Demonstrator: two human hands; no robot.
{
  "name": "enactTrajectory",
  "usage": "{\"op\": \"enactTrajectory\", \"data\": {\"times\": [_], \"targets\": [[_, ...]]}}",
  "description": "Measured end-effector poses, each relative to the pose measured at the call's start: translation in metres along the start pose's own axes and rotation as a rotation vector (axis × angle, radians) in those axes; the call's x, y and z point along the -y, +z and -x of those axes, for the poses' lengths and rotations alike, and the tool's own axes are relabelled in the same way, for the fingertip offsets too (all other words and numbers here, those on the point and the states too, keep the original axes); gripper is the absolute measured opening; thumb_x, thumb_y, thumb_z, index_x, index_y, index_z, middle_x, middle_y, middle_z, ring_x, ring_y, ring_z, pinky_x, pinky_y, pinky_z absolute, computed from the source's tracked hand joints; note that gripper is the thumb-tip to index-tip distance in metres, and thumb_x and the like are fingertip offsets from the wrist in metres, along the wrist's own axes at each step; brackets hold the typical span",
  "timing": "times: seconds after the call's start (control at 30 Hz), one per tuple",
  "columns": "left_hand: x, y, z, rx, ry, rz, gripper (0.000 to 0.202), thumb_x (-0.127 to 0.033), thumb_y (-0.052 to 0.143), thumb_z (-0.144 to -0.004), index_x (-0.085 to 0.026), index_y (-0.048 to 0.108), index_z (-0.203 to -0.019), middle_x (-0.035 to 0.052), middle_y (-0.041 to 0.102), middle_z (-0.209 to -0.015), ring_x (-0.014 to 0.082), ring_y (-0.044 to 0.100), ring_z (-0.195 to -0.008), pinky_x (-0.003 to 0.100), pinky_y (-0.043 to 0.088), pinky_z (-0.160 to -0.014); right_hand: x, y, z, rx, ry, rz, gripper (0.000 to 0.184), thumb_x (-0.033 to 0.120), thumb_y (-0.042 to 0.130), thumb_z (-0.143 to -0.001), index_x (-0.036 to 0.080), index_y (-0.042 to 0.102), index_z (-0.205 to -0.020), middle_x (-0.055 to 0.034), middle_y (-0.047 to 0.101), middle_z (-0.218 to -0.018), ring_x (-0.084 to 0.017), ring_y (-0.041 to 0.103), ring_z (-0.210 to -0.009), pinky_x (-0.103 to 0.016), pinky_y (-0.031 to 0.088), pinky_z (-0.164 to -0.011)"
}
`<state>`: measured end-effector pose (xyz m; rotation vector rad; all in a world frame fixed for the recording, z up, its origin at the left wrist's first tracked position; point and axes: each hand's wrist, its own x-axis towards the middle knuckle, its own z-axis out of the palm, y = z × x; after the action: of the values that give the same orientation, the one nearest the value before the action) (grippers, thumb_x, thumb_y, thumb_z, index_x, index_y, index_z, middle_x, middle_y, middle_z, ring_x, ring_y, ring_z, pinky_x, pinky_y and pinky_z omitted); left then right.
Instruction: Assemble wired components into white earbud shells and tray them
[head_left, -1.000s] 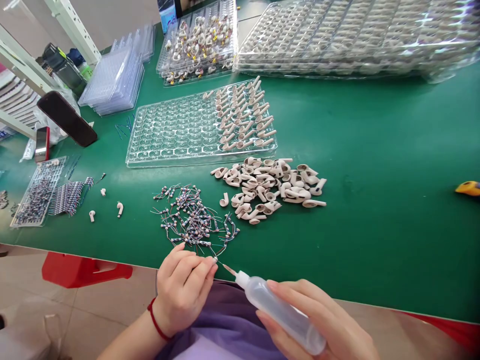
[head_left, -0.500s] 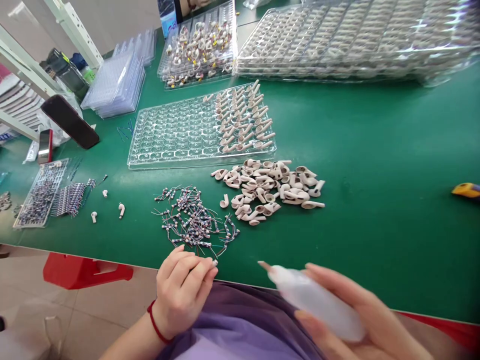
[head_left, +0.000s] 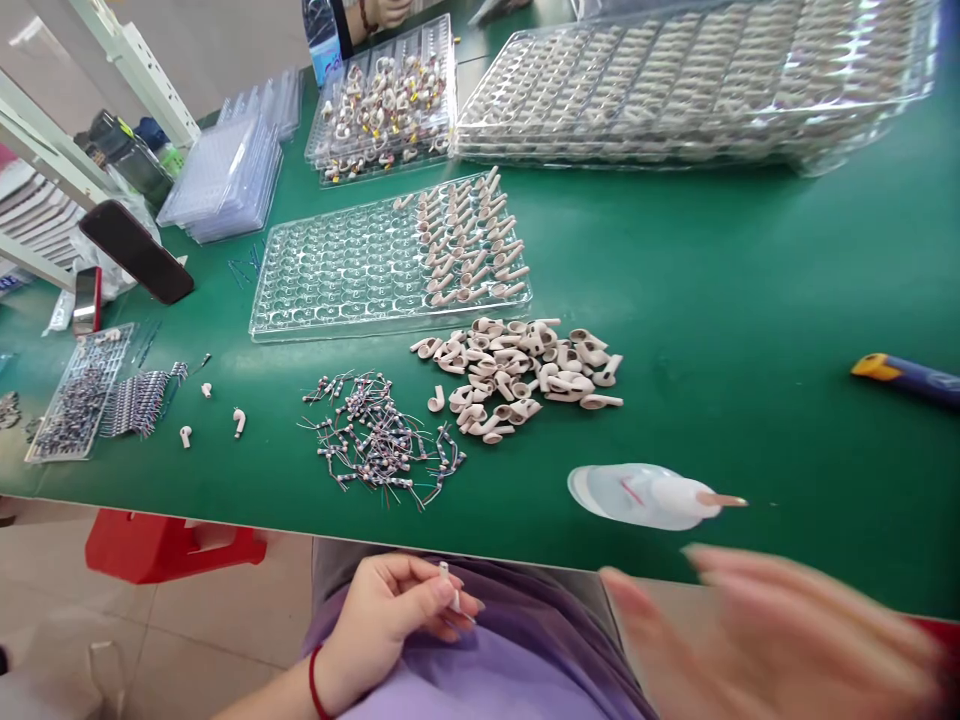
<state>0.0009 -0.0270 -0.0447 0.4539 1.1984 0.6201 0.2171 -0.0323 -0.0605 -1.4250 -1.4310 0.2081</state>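
Note:
My left hand [head_left: 401,605], with a red band at the wrist, is closed in front of the table edge. Between its thumb and fingers is a small white earbud part [head_left: 445,572], mostly hidden by the fingers. My right hand [head_left: 780,630] is blurred, but its thumb and fingers are spread with nothing between them. Just beyond it a translucent squeeze bottle [head_left: 637,495] lies on its side, its thin nozzle pointing right. A heap of pale earbud shells [head_left: 517,375] and a pile of small wired components [head_left: 382,435] lie farther in on the table.
Behind the shells lies a clear tray [head_left: 337,265], its right side filled with shells. Stacked filled trays [head_left: 675,90] stand at the back. A blue-and-yellow tool [head_left: 911,378] is on the right, a phone [head_left: 135,250] on the left. Another person's hand [head_left: 390,12] shows at the top.
My right hand has let go of the squeeze bottle, which now lies on the table. My left hand has drawn back from the wired components towards my lap and turned over.

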Motion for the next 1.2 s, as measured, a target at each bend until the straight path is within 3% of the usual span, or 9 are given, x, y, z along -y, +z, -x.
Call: {"op": "enactTrajectory", "data": {"times": [0.07, 0.17, 0.43, 0.93, 1.2], "targets": [[0.003, -0.001, -0.005, 0.002, -0.016, 0.022, 0.040, -0.045, 0.086, -0.064, -0.009, 0.074, -0.077, 0.0130, 0.077, -0.077, 0.0152, 0.070, -0.062, 0.021, 0.053, -0.057, 0.012, 0.007, 0.007, 0.217, -0.207, -0.105, 0.021, 0.010, 0.066, -0.086, 0.021, 0.064, -0.103, -0.0048, 0.064, -0.086, -0.018, 0.063, -0.076, -0.034, 0.047, -0.068], [0.004, -0.001, -0.009, 0.019, 0.015, 0.020, 0.037, -0.043, 0.085, -0.066, -0.009, 0.075, -0.075, 0.0095, 0.075, -0.071, 0.0130, 0.067, -0.060, 0.021, 0.053, -0.058, 0.025, 0.020, 0.008, 0.359, -0.295, -0.141, 0.016, 0.009, 0.055, -0.092, 0.018, 0.068, -0.096, -0.0037, 0.066, -0.077, -0.015, 0.061, -0.070, -0.033, 0.042, -0.069], [0.006, -0.001, -0.012, 0.040, 0.100, -0.017, 0.031, -0.041, 0.082, -0.071, -0.010, 0.075, -0.075, 0.0070, 0.073, -0.068, 0.0125, 0.066, -0.060, 0.019, 0.053, -0.057, 0.028, 0.031, 0.009, 0.356, -0.239, -0.093, 0.019, 0.016, 0.051, -0.096, 0.017, 0.070, -0.091, -0.0041, 0.068, -0.077, -0.015, 0.055, -0.071, -0.033, 0.035, -0.070], [0.003, 0.005, -0.013, 0.018, 0.057, 0.017, 0.035, -0.044, 0.085, -0.064, -0.011, 0.076, -0.069, 0.0075, 0.073, -0.066, 0.0130, 0.064, -0.057, 0.021, 0.052, -0.056, 0.029, 0.033, 0.010, 0.328, -0.208, -0.101, 0.015, 0.011, 0.054, -0.092, 0.017, 0.068, -0.091, -0.0034, 0.067, -0.078, -0.015, 0.057, -0.071, -0.033, 0.037, -0.070], [-0.003, 0.004, -0.008, 0.071, 0.038, -0.012, 0.031, -0.043, 0.084, -0.065, -0.012, 0.077, -0.069, 0.0071, 0.073, -0.067, 0.0128, 0.063, -0.057, 0.022, 0.050, -0.057, 0.028, 0.023, -0.003, 0.423, -0.218, -0.163, 0.018, 0.008, 0.052, -0.092, 0.017, 0.067, -0.096, -0.0036, 0.066, -0.081, -0.014, 0.057, -0.071, -0.032, 0.039, -0.069]]}}
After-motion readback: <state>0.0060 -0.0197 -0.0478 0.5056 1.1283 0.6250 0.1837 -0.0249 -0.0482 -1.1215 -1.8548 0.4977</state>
